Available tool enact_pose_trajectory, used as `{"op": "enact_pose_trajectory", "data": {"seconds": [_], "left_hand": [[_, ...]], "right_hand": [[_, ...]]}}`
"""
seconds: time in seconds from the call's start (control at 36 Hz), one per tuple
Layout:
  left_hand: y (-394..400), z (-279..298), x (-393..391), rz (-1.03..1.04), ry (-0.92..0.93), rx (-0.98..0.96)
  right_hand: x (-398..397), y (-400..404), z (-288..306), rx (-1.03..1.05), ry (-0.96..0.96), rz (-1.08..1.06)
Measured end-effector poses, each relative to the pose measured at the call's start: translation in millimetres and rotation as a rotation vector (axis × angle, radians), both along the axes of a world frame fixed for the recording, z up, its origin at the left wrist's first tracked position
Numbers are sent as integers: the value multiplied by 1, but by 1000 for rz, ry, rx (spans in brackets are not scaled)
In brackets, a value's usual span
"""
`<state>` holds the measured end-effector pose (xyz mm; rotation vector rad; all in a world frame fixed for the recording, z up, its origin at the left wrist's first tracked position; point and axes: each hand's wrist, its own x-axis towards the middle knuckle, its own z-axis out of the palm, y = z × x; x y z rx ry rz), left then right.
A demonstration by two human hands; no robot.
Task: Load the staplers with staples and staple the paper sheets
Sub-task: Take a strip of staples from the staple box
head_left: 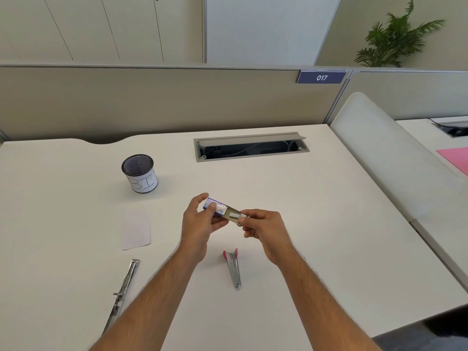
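Above the middle of the white desk (304, 224), my left hand (200, 226) grips a small blue staple box (215, 206). Its inner tray (231, 214) is slid out to the right with a strip of staples (234, 213) in it. My right hand (266, 231) pinches the tray's end at the staples. A pink stapler (233, 266) lies opened on the desk just below my hands. A second, metal stapler (125, 285) lies opened flat at the lower left, partly hidden by my left forearm. White paper sheets (136, 230) lie to the left of my hands.
A mesh cup labelled BIN (140, 173) stands at the back left. An open cable hatch (250, 146) is set in the desk's far side. A partition wall (152, 102) runs behind the desk. A pink folder (455, 158) lies on the neighbouring desk at the right.
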<state>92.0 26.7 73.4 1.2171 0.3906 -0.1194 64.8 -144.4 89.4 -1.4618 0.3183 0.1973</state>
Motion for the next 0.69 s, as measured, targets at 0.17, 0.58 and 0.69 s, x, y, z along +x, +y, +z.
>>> {"op": "enact_pose_trajectory", "data": {"seconds": [0.17,0.58,0.69], "left_hand": [[0,0,-1,-22,-14,-13],[-2,0,-4,-60,-15,-31],[-4,-1,-5,-61,-14,-25]], "right_hand": [[1,-4,4,-13,1,13],[-1,-8,5,-29,-9,-19],[-1,-9,4,-61,-5,-16]]}}
